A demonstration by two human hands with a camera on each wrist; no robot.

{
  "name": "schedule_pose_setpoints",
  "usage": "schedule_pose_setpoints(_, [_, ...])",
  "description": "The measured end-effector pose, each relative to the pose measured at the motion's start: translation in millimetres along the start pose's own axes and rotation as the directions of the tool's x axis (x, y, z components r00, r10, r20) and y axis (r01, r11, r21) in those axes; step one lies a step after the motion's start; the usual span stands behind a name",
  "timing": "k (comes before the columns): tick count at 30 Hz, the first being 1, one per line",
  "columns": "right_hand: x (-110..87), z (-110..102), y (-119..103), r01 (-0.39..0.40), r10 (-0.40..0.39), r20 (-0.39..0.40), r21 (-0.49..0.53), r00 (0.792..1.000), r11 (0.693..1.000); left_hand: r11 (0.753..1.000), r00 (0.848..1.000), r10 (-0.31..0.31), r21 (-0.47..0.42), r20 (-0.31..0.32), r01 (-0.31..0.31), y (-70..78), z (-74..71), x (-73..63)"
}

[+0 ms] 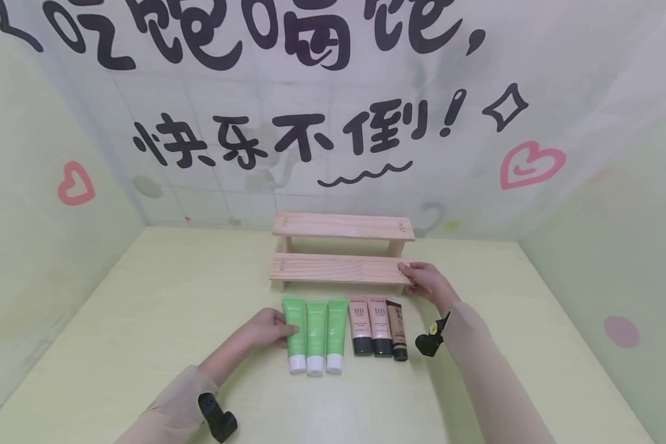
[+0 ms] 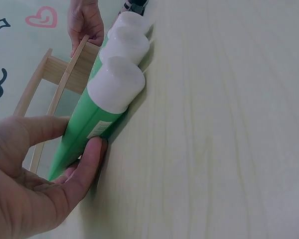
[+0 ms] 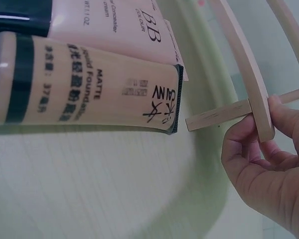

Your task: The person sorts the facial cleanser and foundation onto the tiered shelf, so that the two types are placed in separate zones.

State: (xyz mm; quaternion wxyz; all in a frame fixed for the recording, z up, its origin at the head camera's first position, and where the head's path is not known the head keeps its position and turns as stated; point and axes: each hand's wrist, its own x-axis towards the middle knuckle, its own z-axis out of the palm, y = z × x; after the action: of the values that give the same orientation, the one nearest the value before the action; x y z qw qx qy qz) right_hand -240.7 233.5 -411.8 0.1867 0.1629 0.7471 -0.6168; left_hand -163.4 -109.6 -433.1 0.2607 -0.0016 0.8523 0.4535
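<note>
Three green tubes with white caps lie side by side on the table, caps toward me. My left hand (image 1: pixel 268 327) pinches the leftmost green tube (image 1: pixel 295 327) between thumb and fingers; the left wrist view shows its white cap (image 2: pixel 117 84) up close. My right hand (image 1: pixel 428 282) grips the right end of the lower step of a two-tier wooden rack (image 1: pixel 338 269), thumb on top and fingers curled beneath, as the right wrist view shows. Right of the green tubes lie two pink BB cream tubes (image 1: pixel 361 327) with black caps and a tan foundation tube (image 3: pixel 99 84).
The rack's upper step (image 1: pixel 344 226) stands behind the lower one, near the back wall. Printed fabric walls (image 1: pixel 311 135) with black lettering and pink hearts enclose the pale table (image 1: pixel 200 283) on the back and both sides.
</note>
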Motion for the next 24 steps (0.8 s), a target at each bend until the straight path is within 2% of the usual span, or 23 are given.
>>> schedule_pose_setpoints(9, [1.5,1.0,-0.6,-0.021,0.021,-0.008,0.0,1.0,1.0,1.0,0.999,-0.008,-0.026,-0.049,0.007,-0.7,1.6,-2.5])
schedule_pose_setpoints(24, [3.1,1.8,-1.6,-0.032,0.032,-0.009,0.016,0.999,0.999,0.999,1.0,-0.008,-0.052,-0.008,0.007,0.8,-9.9,-3.0])
